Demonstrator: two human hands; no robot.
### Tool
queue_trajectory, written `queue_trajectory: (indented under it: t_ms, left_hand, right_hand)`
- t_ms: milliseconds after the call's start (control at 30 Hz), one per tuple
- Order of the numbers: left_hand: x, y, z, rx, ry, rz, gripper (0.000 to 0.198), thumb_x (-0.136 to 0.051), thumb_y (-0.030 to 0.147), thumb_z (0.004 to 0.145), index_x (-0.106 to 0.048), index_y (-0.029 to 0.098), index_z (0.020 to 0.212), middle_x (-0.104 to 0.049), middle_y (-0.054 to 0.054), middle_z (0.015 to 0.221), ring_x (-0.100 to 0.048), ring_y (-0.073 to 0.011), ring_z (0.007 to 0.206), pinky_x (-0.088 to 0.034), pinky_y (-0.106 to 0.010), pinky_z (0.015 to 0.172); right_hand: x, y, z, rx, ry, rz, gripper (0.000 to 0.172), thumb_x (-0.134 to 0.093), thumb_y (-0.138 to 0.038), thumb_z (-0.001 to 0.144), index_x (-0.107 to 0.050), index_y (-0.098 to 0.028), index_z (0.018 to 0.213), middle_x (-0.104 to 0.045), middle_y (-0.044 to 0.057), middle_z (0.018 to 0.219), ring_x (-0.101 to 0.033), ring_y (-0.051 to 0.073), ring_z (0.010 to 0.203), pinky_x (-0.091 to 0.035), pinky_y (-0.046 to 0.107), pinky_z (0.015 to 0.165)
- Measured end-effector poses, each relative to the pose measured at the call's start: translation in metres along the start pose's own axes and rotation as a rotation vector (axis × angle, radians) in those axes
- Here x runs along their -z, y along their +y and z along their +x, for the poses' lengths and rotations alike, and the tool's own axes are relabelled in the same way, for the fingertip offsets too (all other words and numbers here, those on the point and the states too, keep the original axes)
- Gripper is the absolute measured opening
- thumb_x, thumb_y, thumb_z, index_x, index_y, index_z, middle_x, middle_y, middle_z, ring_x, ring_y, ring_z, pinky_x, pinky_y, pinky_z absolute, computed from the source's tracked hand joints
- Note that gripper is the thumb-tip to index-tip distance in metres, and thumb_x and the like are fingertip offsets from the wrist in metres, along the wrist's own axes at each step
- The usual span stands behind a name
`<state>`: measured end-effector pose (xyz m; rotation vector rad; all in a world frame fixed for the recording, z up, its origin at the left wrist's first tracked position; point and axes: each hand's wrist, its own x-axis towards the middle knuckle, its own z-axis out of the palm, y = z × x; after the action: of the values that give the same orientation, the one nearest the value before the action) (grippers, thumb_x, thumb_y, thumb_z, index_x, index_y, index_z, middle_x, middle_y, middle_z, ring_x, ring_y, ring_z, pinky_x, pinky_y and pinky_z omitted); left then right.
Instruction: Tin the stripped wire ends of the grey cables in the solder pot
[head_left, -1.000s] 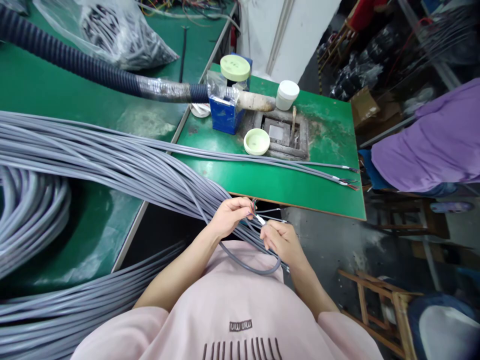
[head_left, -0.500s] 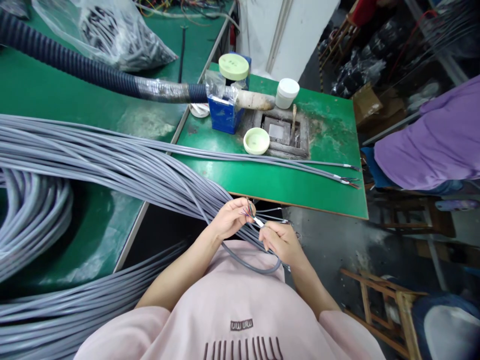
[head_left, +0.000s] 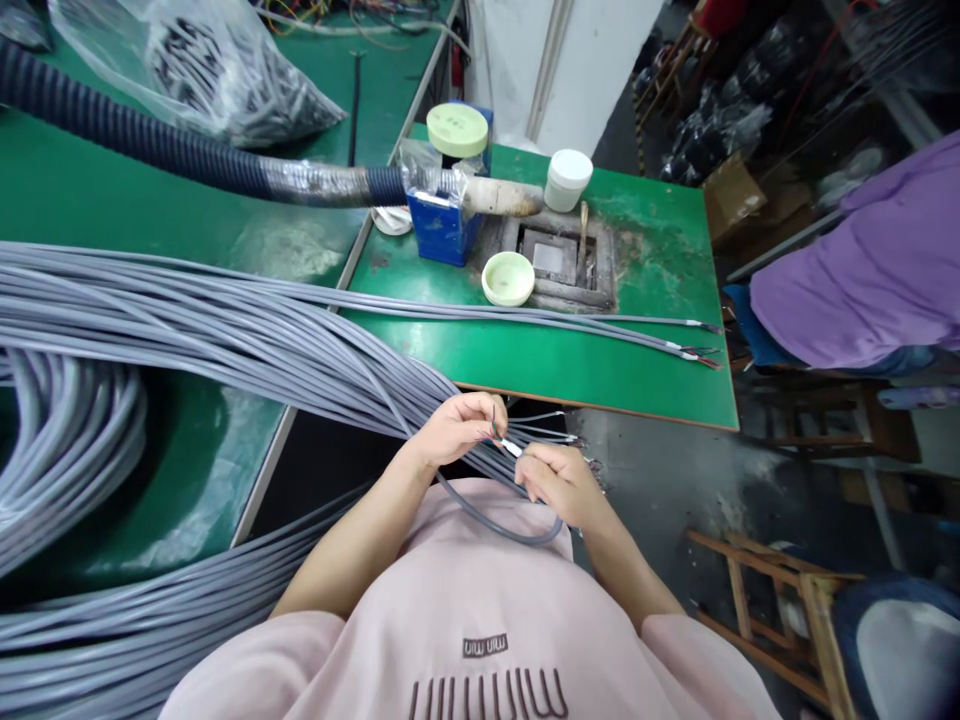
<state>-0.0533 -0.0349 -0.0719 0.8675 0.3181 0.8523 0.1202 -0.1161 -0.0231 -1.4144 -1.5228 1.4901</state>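
Observation:
Close to my body, my right hand (head_left: 556,484) is closed round a grey cable (head_left: 501,531) just behind its white-wrapped end (head_left: 512,448). The cable loops down over my shirt and back up to the left. Fingers of my left hand (head_left: 463,428) pinch the thin coloured wires (head_left: 494,430) that come out of that end; the fingers hide most of them. Behind both hands runs a thick bundle of grey cables (head_left: 330,365). On the green bench lie a few separate cables (head_left: 570,320) with bare coloured wire ends (head_left: 701,355).
A solder pot (head_left: 553,258) is set in the bench, with a shallow pale dish (head_left: 508,279) and a white lidded jar (head_left: 568,180) beside it. A dark ribbed hose (head_left: 187,150) ends at a blue box (head_left: 442,228). At right sits a person in purple (head_left: 862,260) near a wooden stool (head_left: 772,600).
My left fingers have closed over the coloured wires, which fanned out more visibly before. The right hand keeps its hold on the cable. The view has shifted slightly.

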Motion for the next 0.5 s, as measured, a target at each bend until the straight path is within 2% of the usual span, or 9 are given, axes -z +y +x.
queue_trajectory:
  t_ms: [133,233,400,500]
  left_hand:
    - [0.011,0.002,0.000,-0.003,-0.057,0.147,0.027,-0.079,0.040,0.068,-0.071,0.015,0.071,-0.056,-0.003,0.066,-0.053,-0.0121,0.059,-0.042,-0.027,0.057]
    - [0.013,0.003,0.000,-0.014,-0.083,0.176,0.025,-0.077,0.040,0.070,-0.071,0.015,0.069,-0.056,-0.004,0.066,-0.053,-0.0128,0.060,-0.043,-0.028,0.058]
    - [0.000,-0.003,0.002,0.042,-0.035,-0.055,0.022,-0.076,0.034,0.071,-0.065,0.015,0.068,-0.056,-0.001,0.062,-0.056,-0.0126,0.057,-0.045,-0.025,0.056]
    - [-0.010,-0.009,0.003,0.115,0.015,-0.195,0.026,-0.076,0.034,0.070,-0.060,0.015,0.067,-0.056,0.000,0.059,-0.059,-0.0135,0.055,-0.047,-0.025,0.055]
  right_hand:
    - [0.000,-0.003,0.000,-0.009,-0.005,-0.017,0.032,-0.046,-0.035,0.089,-0.059,-0.017,0.066,-0.051,-0.003,0.049,-0.040,0.008,0.043,-0.031,0.021,0.047]
    - [0.000,-0.004,0.000,-0.013,-0.010,-0.016,0.032,-0.045,-0.033,0.090,-0.060,-0.017,0.067,-0.050,-0.004,0.049,-0.040,0.008,0.044,-0.031,0.021,0.048]
    - [0.004,-0.002,0.001,-0.002,-0.002,-0.078,0.025,-0.050,-0.031,0.089,-0.062,-0.018,0.070,-0.052,-0.004,0.054,-0.042,0.008,0.047,-0.033,0.022,0.050]
    - [0.008,0.004,0.002,0.053,0.089,-0.098,0.017,-0.050,-0.029,0.090,-0.063,-0.020,0.098,-0.057,-0.003,0.065,-0.050,0.010,0.055,-0.039,0.024,0.057]
